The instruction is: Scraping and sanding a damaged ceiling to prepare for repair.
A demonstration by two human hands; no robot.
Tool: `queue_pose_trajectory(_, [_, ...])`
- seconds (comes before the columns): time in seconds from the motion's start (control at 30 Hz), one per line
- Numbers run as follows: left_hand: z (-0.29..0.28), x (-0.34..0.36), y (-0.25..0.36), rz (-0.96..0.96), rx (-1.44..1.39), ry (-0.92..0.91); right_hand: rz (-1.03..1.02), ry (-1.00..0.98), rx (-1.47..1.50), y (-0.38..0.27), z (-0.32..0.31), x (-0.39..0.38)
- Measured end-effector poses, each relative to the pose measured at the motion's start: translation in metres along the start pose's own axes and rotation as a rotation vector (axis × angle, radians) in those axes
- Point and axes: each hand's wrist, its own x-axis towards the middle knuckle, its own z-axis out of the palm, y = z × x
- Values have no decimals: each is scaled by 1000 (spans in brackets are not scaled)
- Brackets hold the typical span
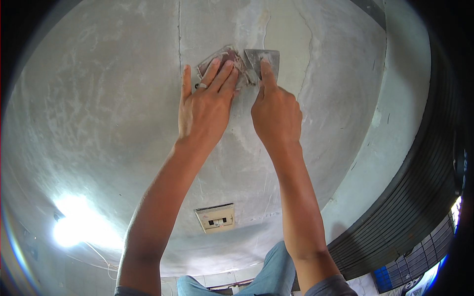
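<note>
My right hand (278, 116) is closed round a putty knife (270, 55), its index finger stretched along the grey metal blade. The handle is hidden in my fist. The blade lies against or very near the grey plastered wall (123, 98). Just left of it, my left hand (205, 106) has its fingers stretched out, with a ring on one of them. Those fingertips rest over a brownish, roughly rectangular patch (228, 53) with ragged, pale, plaster-smeared edges. Whether this patch is a recess or a loose piece I cannot tell.
Below my hands, a cream switch plate (216, 218) is set in the wall. Cracks (310, 44) run down the plaster at the upper right. A bright lamp (74, 222) glows at the lower left, with a thin cable (101, 256). Dark ribbed shutter (395, 212) curves along the right.
</note>
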Motion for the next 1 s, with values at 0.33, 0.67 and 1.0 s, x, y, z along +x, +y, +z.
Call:
queue_pose_trajectory(0.33, [1, 4, -1, -24, 1, -6, 45, -77, -13, -9, 0, -14])
queue_pose_trajectory(0.67, [1, 8, 4, -25, -3, -3, 55, 3, 16, -13, -2, 1])
queue_pose_trajectory(1.0, [4, 10, -4, -2, -27, 56, -18, -6, 34, -13, 5, -3])
